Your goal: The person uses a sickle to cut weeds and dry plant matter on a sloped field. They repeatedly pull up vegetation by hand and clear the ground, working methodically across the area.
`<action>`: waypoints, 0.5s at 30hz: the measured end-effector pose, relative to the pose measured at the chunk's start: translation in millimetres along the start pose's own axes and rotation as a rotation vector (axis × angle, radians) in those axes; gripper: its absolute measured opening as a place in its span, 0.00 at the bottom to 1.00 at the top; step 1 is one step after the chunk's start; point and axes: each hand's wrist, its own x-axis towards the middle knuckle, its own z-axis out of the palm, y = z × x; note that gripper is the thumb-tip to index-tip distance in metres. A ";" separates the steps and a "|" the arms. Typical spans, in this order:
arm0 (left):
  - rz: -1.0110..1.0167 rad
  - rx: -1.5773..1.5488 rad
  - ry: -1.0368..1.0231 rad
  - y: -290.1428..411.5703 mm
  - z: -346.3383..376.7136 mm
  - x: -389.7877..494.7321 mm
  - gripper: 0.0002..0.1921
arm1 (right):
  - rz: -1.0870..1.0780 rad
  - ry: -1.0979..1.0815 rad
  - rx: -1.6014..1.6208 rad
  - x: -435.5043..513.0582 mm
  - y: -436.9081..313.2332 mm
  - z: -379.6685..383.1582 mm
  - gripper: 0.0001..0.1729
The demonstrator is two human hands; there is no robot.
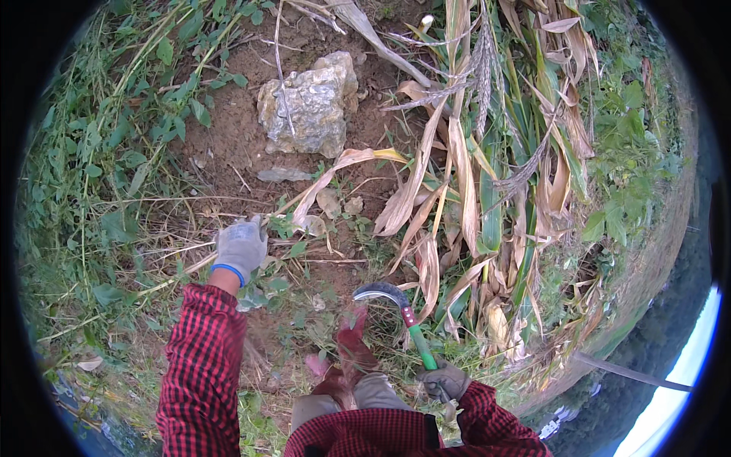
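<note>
My left hand [241, 245], in a grey work glove with a blue cuff, is closed around a dry plant stalk [201, 264] that runs up and to the right from the green weeds. My right hand [445, 381], also gloved in grey, grips the green handle of a sickle [421, 345]. The sickle's curved blade [381, 290] points left, above my red boots [355, 348]. Right of centre lies a long pile of cut corn stalks [491, 211] with dry tan leaves, some green leaves and tassels.
A large pale rock [311, 105] sits on the brown soil [228, 143] in front of me, with a flat stone [284, 174] just below it. Leafy green weeds [85, 171] cover the left side. More weeds [622, 200] grow right of the corn stalks.
</note>
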 end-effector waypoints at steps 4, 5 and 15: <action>0.046 -0.065 0.013 7.4 2.3 -7.9 0.25 | 0.220 0.170 -0.190 -132.8 -9.4 -72.5 0.15; 0.053 -0.061 0.035 9.6 3.3 -10.9 0.25 | 0.231 0.392 -0.490 -162.0 -8.0 -82.4 0.14; 0.130 -0.085 0.079 31.8 13.3 -31.0 0.37 | -0.870 0.894 -1.189 58.3 -160.9 62.2 0.17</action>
